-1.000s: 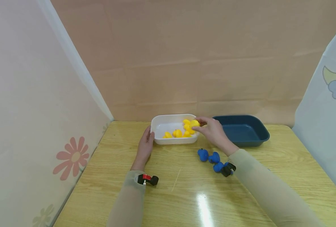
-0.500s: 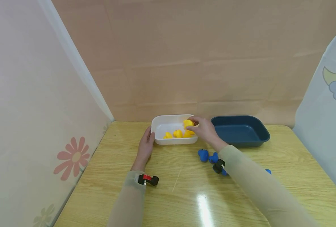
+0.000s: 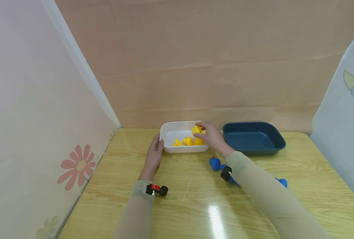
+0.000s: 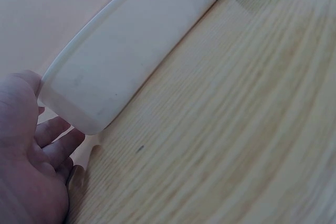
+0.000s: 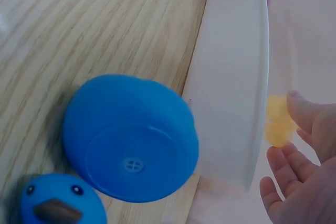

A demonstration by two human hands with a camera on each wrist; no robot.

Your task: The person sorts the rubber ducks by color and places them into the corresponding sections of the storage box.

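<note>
A white plastic tub (image 3: 186, 149) stands at the back of the table with several yellow rubber ducks (image 3: 188, 141) in it. My left hand (image 3: 154, 153) holds the tub's left end, its thumb at the near corner and its fingers along the end wall. Over the tub's right end is my right hand (image 3: 211, 135), thumb and fingers spread apart. A yellow rubber duck (image 5: 278, 121), blurred in the right wrist view, is at these fingertips, by the rim. Several blue rubber ducks (image 3: 215, 164) lie on the table below the right hand, some partly hidden by the forearm.
A dark blue tub (image 3: 254, 137) stands to the right of the white one, with nothing visible inside. One more blue duck (image 3: 282, 182) lies to the right of the right sleeve. A brown paper backdrop and pale side sheets enclose the wooden table (image 3: 177, 205).
My right hand has moved a little left over the tub with the yellow duck, and its fingers have spread. The left hand has stayed on the tub.
</note>
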